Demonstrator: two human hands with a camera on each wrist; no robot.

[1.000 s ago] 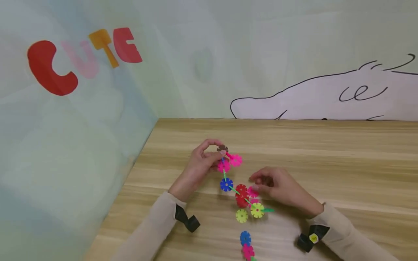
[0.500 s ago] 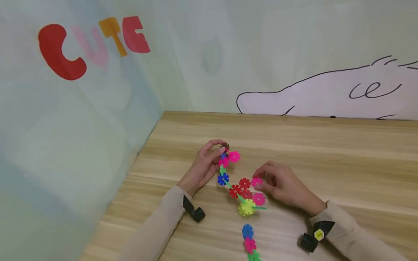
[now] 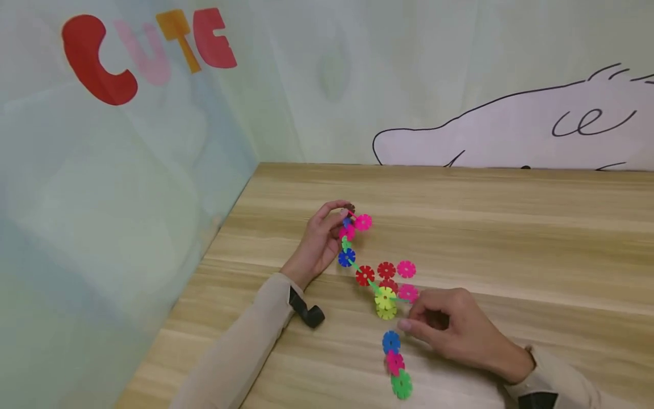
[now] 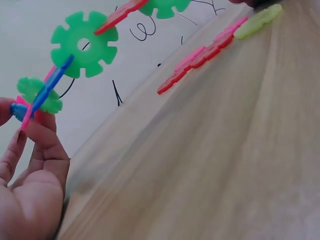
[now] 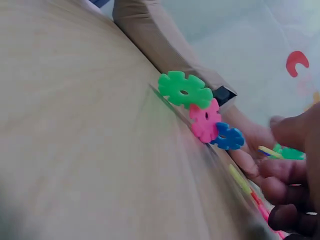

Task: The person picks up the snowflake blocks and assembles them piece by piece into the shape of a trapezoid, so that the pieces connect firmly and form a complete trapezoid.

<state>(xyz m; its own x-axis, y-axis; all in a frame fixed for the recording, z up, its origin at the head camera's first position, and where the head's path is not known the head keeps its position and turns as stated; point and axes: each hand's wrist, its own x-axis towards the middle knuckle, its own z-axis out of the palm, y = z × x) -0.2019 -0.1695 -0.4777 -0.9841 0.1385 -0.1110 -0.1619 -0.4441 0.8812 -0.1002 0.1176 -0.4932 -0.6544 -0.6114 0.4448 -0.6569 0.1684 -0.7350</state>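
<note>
Left hand (image 3: 319, 238) pinches a chain of notched discs (image 3: 365, 276); right hand (image 3: 460, 329) rests loosely curled nearby

Take the chain's yellow disc (image 3: 385, 297) as the mark. From it the chain climbs leftward and away from the person, through green discs (image 4: 97, 57), a red disc and a blue disc (image 3: 346, 258), up to a brown disc (image 3: 349, 208) and a bright pink disc (image 3: 363, 222). The left hand is at that far end, well up and left of the mark — thumb and fingers gripping small pieces there, pink and blue among them in the left wrist view.

The right hand is just right of the mark and slightly nearer the person. Its fingers are loosely bent around no piece that shows; whether they touch the closest loose pink disc (image 3: 407, 293) I cannot tell.

Just beyond the mark, loose red discs (image 3: 386, 270) and another pink disc (image 3: 406, 269) lie flat on the wooden table (image 3: 511, 227). A second yellow disc (image 3: 386, 312) sits right at its near side, partly covered in the head view. Nearer the person — apart from the mark — is a joined trio of discs (image 3: 395, 363): blue, pink and green. Far behind it all stands a wall with a line drawing (image 3: 511, 133).
</note>
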